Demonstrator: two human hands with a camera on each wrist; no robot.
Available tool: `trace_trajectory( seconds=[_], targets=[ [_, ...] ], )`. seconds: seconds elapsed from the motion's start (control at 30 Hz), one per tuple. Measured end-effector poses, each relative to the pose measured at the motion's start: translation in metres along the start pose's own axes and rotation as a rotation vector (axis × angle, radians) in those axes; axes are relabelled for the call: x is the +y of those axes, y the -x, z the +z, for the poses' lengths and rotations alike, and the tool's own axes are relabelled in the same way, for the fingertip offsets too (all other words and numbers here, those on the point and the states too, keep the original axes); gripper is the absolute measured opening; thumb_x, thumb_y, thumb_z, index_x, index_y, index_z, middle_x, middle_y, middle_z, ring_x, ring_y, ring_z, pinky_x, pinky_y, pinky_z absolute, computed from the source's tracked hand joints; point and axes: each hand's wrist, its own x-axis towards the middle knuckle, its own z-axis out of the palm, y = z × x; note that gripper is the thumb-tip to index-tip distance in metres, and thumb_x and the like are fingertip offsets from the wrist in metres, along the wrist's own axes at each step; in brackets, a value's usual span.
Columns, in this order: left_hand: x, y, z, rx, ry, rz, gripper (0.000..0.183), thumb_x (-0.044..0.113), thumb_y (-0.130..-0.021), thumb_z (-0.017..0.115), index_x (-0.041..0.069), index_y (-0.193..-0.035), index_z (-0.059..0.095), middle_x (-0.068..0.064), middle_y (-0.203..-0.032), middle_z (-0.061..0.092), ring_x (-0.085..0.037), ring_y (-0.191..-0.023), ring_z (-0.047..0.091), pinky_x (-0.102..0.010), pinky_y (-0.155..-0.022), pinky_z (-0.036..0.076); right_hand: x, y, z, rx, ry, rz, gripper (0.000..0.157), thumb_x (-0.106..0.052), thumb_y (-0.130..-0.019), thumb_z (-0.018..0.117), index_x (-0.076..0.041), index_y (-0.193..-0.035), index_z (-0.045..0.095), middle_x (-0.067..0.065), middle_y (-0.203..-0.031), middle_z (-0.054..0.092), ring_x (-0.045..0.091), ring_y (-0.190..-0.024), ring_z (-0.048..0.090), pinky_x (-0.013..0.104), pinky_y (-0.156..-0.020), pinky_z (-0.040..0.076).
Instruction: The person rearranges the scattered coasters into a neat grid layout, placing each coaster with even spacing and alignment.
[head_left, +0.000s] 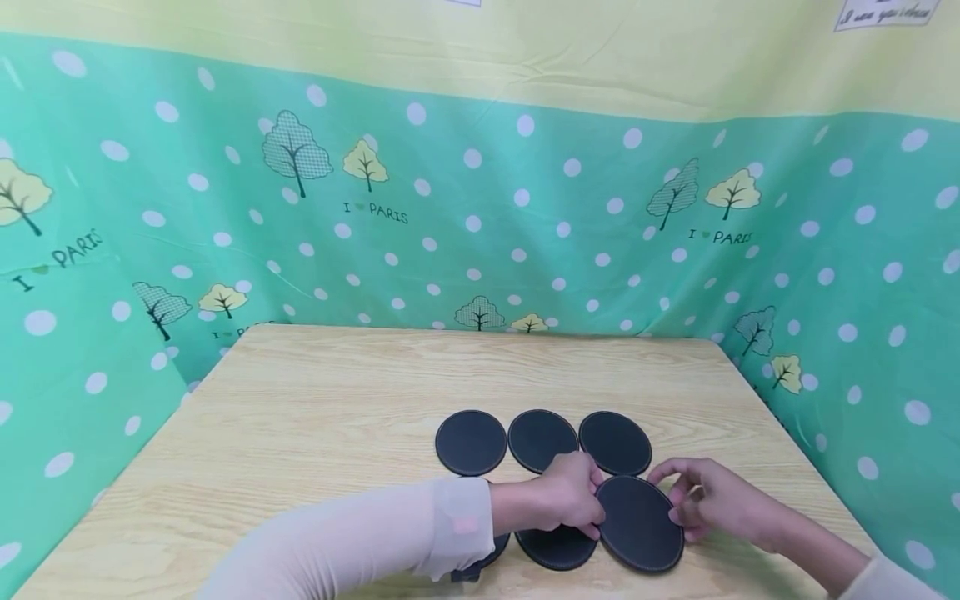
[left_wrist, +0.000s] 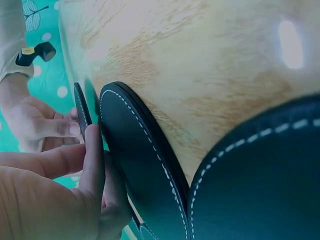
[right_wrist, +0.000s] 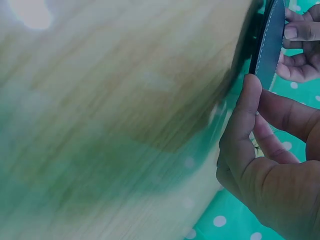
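Between my two hands a round black coaster (head_left: 640, 525) with a stitched rim is held a little above the table, at the right of the front row. My left hand (head_left: 567, 493) pinches its left edge. At the opposite edge, my right hand (head_left: 716, 500) grips it between thumb and fingers. Both wrist views show this coaster nearly edge-on. Beneath my left hand lies another coaster (head_left: 558, 547), partly covered. One more coaster (head_left: 497, 552) is mostly hidden by my left sleeve.
Behind the hands, a row holds a left coaster (head_left: 471, 442), a middle coaster (head_left: 543, 435) and a right coaster (head_left: 615, 443), flat on the wooden table (head_left: 337, 400). A green dotted curtain (head_left: 480, 250) hangs around the table's back and sides.
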Motion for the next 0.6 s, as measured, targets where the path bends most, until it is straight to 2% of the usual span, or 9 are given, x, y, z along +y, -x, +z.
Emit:
trace_trajectory(
  seconds=[0.2,0.37,0.6],
  targets=[
    [0.0,-0.001,0.002,0.006,-0.034,0.003,0.038,-0.03,-0.071,0.067,0.0,-0.089,0.052,-0.01,-0.084,0.048,-0.029,-0.057,0.072,-0.025,-0.048,0.06,0.001,0.002,0.001,0.003,0.012,-0.003,0.045,0.017,-0.085,0.053,0.007,-0.129,0.054,0.012,-0.093,0.05,0.023,-0.08,0.06,0.033,-0.06,0.061],
    [0.0,-0.006,0.004,0.018,-0.107,0.006,0.037,-0.028,-0.07,0.07,0.0,-0.09,0.055,-0.008,-0.08,0.05,-0.026,-0.053,0.071,-0.023,-0.045,0.058,-0.001,0.001,0.0,0.004,0.013,0.017,0.047,0.018,-0.083,0.051,0.006,-0.129,0.054,0.013,-0.092,0.049,0.024,-0.081,0.059,0.034,-0.06,0.061],
    [0.003,-0.01,0.005,0.031,-0.208,0.012,0.035,-0.024,-0.069,0.073,0.001,-0.084,0.055,-0.017,-0.089,0.058,-0.022,-0.049,0.07,-0.022,-0.044,0.057,0.0,0.001,-0.002,0.015,0.022,0.036,0.047,0.018,-0.083,0.052,0.006,-0.128,0.055,0.013,-0.092,0.049,0.026,-0.081,0.059,0.034,-0.059,0.06]
  ],
)
